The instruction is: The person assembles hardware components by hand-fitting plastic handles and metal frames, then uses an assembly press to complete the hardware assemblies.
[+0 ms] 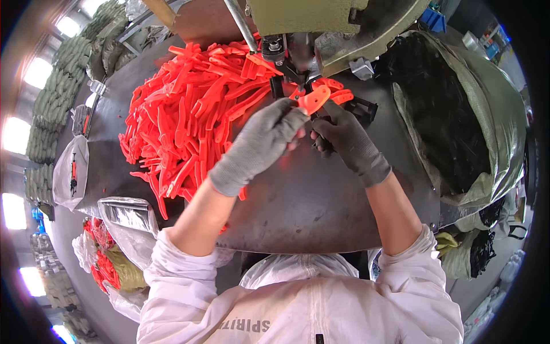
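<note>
Both my hands wear grey knit gloves and meet in front of a machine's tooling (298, 57). My left hand (266, 132) is closed on an orange-red plastic handle (314, 101), whose flat, rounded end with small holes points away to the right. Close beside it, my right hand (346, 137) has its fingers curled in; what they hold, if anything, is hidden. A few more red pieces (342, 94) lie just beyond my right hand. To the left, a big heap of the same red plastic handles (183, 114) covers the metal table (286, 212).
The green machine body (303, 16) hangs over the table's far side. At the right, an open woven sack (498, 120) holds black pieces (435, 114). Clear plastic bags (129, 221) hang at the left edge, with a bag of red pieces (106, 266) below. Sacks (57, 97) are stacked far left.
</note>
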The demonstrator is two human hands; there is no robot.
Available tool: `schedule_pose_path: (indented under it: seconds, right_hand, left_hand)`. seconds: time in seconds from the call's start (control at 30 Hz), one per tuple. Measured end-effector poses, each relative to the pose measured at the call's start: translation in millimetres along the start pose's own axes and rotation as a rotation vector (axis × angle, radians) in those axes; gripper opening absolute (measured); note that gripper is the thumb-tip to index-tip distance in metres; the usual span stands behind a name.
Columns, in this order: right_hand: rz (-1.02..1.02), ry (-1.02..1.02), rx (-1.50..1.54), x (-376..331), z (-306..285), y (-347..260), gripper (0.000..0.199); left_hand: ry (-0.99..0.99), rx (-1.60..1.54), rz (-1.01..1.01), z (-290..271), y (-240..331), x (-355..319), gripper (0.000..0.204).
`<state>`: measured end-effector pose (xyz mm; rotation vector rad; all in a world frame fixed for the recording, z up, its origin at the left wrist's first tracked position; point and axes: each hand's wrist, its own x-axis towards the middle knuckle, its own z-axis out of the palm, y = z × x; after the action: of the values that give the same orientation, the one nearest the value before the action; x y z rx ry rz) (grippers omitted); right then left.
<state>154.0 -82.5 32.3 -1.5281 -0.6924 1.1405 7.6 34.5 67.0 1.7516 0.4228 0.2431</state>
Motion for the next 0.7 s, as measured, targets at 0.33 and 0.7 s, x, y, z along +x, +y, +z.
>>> schedule_pose_path:
  seconds: [0.33,0.7]
  right_hand:
    - [-0.104,0.494,-0.35,-33.9,-40.4,20.0,0.008]
    - [0.027,0.062,0.009,-4.8,-12.4,-18.1,0.035]
  left_hand:
    - [0.132,-0.277,-0.259,-4.8,-46.7,0.8,0.036]
    - [0.011,-0.109,-0.272,-18.3,-26.6,40.0,0.033]
